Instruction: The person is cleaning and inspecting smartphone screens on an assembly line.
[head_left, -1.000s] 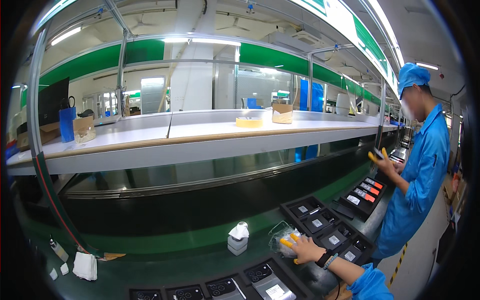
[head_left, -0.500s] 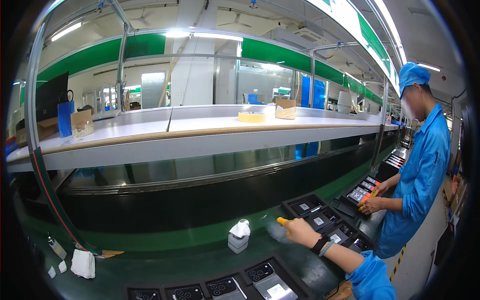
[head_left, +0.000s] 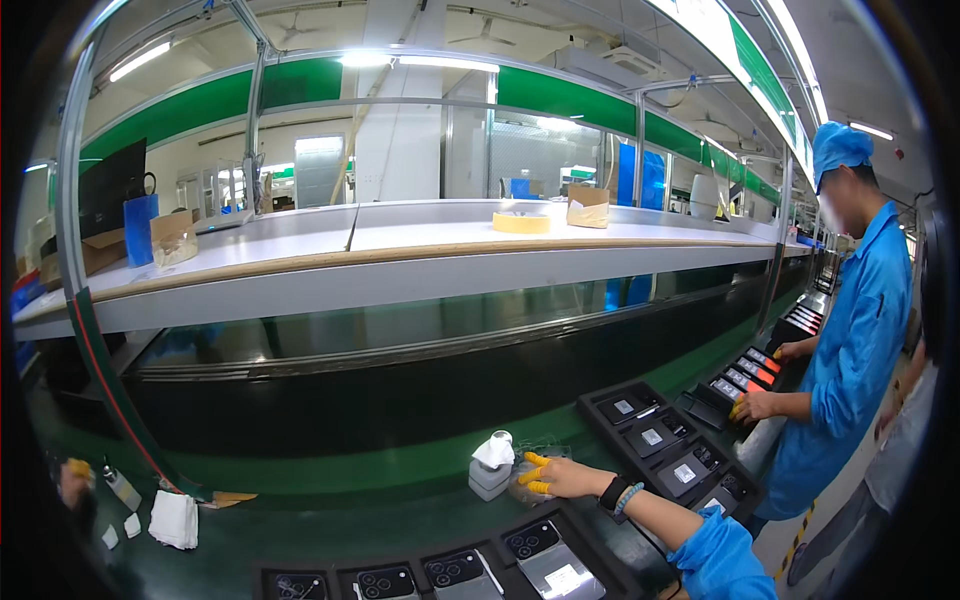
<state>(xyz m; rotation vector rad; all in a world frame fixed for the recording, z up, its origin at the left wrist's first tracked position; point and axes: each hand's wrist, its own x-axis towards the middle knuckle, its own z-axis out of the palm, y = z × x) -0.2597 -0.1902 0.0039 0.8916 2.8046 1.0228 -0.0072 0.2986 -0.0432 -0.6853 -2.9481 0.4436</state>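
Observation:
Yellow finger covers are on the fingers of my right hand (head_left: 565,477), which reaches in from the lower right with its fingers apart. They rest at crumpled clear plastic (head_left: 523,488), beside a grey bottle (head_left: 489,482) topped with white tissue. Whether they touch the plastic is hard to see. At the far left rim, my left hand (head_left: 75,482) is dark and blurred near a small white bottle (head_left: 122,489); its grip cannot be made out. Below, a black tray (head_left: 600,545) holds several phones, including a grey phone (head_left: 560,572) with a white label.
More black trays with phones (head_left: 652,437) lie right of my hand. Beyond them a co-worker (head_left: 850,330) in blue handles orange-and-white labelled boxes (head_left: 740,380). Folded white cloth (head_left: 174,520) lies at left by a metal post (head_left: 110,400). A white shelf (head_left: 420,235) spans the back.
My right hand has moved left and down to beside the grey bottle, with its fingers now spread. My left hand has come into view at the left rim. The view has shifted slightly.

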